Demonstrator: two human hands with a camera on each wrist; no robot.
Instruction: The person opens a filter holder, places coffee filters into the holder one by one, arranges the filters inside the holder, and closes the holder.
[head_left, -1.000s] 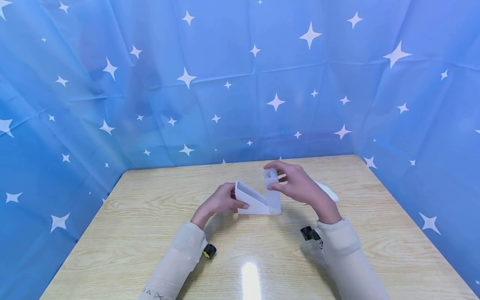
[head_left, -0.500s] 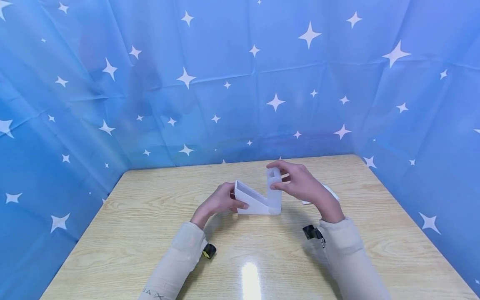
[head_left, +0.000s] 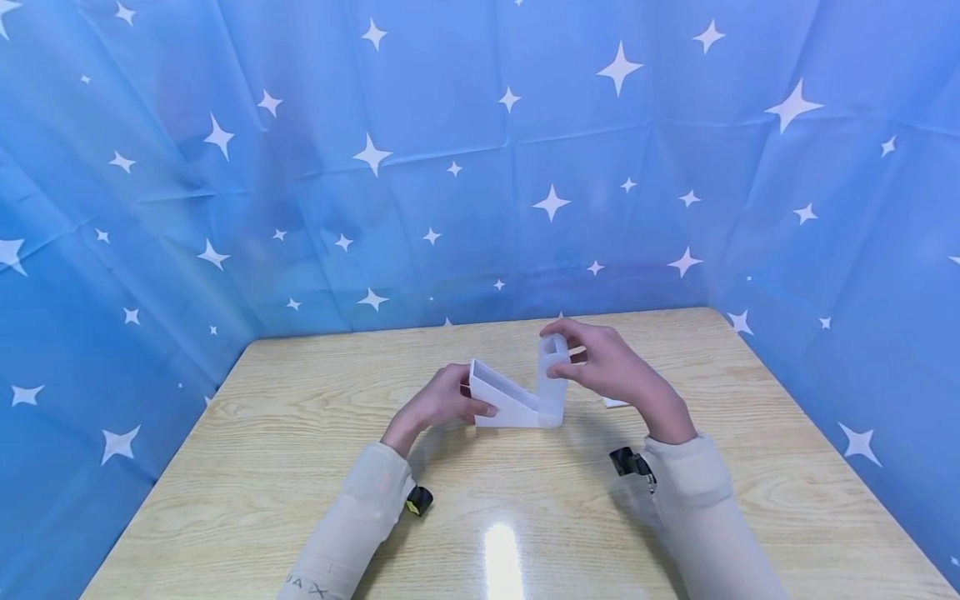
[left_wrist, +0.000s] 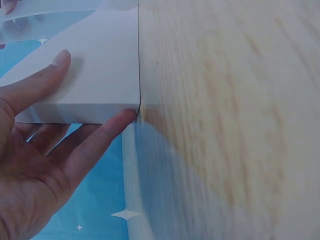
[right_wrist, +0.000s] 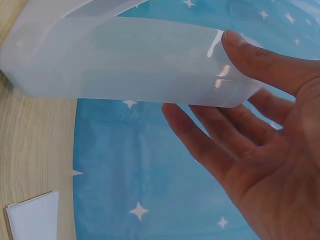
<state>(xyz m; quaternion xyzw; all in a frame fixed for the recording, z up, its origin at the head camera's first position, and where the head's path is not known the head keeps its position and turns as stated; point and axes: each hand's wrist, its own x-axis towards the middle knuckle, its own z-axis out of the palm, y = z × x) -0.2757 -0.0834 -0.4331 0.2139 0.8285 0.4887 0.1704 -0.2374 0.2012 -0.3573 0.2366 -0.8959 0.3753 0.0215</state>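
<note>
A white box (head_left: 504,408) with a slanted open top stands on the table, and a translucent lid (head_left: 550,392) rises nearly upright from its right end. My left hand (head_left: 444,398) grips the box's left end; in the left wrist view its thumb lies along the flat white side (left_wrist: 100,60) while the other fingers go round the end face. The right hand (head_left: 600,357) holds the upper end of the lid, thumb on the near side and fingers behind. The right wrist view shows the clear lid wall (right_wrist: 125,62) meeting the box low at the left.
Partly behind the right forearm lies a small stack of white sheets (right_wrist: 35,217) on the wooden table (head_left: 315,467). A blue star-patterned curtain (head_left: 450,217) hangs behind the table and along both sides. Black wrist devices sit by both cuffs.
The right hand has moved slightly to the right, swinging the lid's upper end away from the box. The forearm now covers more of the white sheets. My left hand and the box stay put.
</note>
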